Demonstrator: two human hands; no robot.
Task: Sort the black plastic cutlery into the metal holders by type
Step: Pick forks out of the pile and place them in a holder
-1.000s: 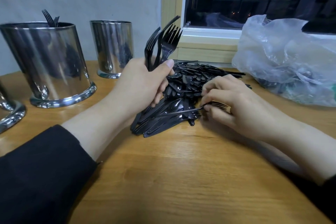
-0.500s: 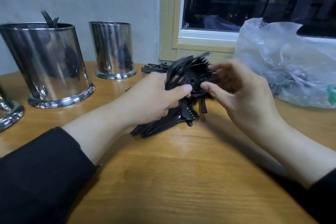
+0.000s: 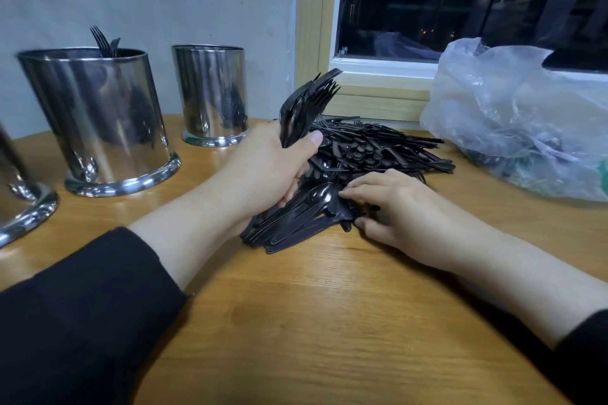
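A heap of black plastic cutlery [image 3: 371, 154] lies on the wooden table [image 3: 329, 322] in front of the window. My left hand [image 3: 266, 171] grips a bunch of black forks [image 3: 307, 102], tines pointing up. My right hand [image 3: 394, 204] lies on the near end of the heap, fingertips touching the pieces there. Three metal holders stand at the left: a big one [image 3: 98, 115] with fork tines sticking out, a smaller one [image 3: 212, 92] behind it, and a third [image 3: 19, 204] cut off by the left edge.
A crumpled clear plastic bag [image 3: 519, 118] sits at the right by the window sill. The wall and window frame [image 3: 312, 26] close off the far side of the table. Bare wood stretches along the near edge.
My right hand has dropped from the fork bunch down onto the heap. My left hand has tilted its forks back upright.
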